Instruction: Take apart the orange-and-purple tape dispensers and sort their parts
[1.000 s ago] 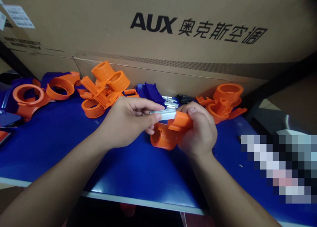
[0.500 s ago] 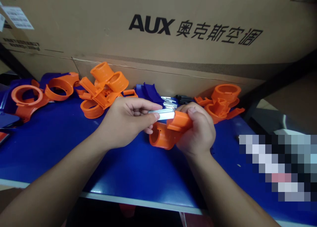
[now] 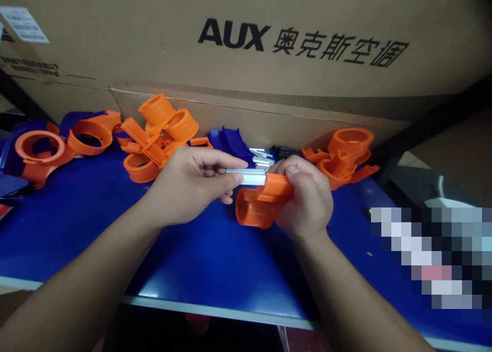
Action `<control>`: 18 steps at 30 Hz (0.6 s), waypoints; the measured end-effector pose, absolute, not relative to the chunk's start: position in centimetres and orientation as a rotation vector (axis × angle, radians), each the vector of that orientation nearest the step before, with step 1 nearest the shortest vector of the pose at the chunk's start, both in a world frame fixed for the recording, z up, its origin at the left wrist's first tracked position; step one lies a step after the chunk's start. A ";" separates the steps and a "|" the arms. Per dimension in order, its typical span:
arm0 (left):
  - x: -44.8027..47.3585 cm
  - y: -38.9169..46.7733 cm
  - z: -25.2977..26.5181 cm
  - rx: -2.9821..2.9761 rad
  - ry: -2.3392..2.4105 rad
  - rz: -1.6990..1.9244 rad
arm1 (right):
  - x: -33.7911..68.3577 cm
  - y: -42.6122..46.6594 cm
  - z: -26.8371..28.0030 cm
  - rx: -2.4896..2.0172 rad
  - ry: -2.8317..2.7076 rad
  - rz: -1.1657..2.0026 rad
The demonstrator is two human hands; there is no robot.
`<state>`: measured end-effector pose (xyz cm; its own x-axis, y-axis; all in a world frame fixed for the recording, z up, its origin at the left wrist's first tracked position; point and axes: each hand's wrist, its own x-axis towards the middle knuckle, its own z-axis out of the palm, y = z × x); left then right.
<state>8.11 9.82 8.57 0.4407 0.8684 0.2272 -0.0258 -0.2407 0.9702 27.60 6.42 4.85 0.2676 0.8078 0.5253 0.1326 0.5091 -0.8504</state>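
Note:
Between thumb and fingers, my left hand [image 3: 188,185] pinches a silvery metal blade [image 3: 251,177] with a toothed upper edge. The blade's right end meets the flat head of an orange plastic tape dispenser frame [image 3: 253,208]; I cannot tell how deep it sits there. My right hand [image 3: 309,195] is closed around that frame, whose ring hangs below the head. Behind the hands lie several loose metal blades [image 3: 263,158] and blue curved plastic pieces [image 3: 232,143].
A heap of orange frames [image 3: 157,142] stands left of centre, with more orange frames [image 3: 348,154] at the right. Orange and blue pieces [image 3: 40,152] lie far left. A large cardboard box [image 3: 246,75] backs the blue table [image 3: 215,270]. A black object [image 3: 286,152] lies behind my right hand.
Both hands, with the blade and the orange frame, have shifted slightly left in view. The frame's ring has turned a little. The grips look the same.

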 end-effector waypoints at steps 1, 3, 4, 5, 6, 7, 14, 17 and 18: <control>8.1 9.8 8.6 1.584 0.756 1.014 | 27.6 6.4 4.8 -0.963 -1.241 0.570; 8.2 9.7 8.6 1.577 0.768 1.027 | 27.6 6.5 4.8 -0.976 -1.230 0.577; 8.3 9.7 8.6 1.574 0.777 1.031 | 27.6 6.5 4.8 -0.980 -1.221 0.583; 8.3 9.6 8.7 1.572 0.784 1.034 | 27.5 6.5 4.8 -0.979 -1.211 0.589; 8.4 9.6 8.7 1.573 0.787 1.034 | 27.5 6.5 4.9 -0.973 -1.206 0.594; 8.4 9.6 8.7 1.576 0.789 1.030 | 27.5 6.6 4.9 -0.967 -1.205 0.595; 7.9 9.9 8.7 1.638 0.749 0.967 | 27.6 6.1 4.9 -1.032 -1.333 0.469; 7.9 10.0 8.6 1.635 0.714 0.953 | 27.5 6.0 4.9 -1.056 -1.377 0.418; 7.9 10.0 8.6 1.634 0.708 0.950 | 27.5 6.0 5.0 -1.059 -1.377 0.415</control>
<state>7.94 10.03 8.62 0.5061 0.8313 0.2298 -0.0178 -0.2563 0.9664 27.47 5.99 4.97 0.2131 0.7820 0.5857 0.3278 0.5075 -0.7969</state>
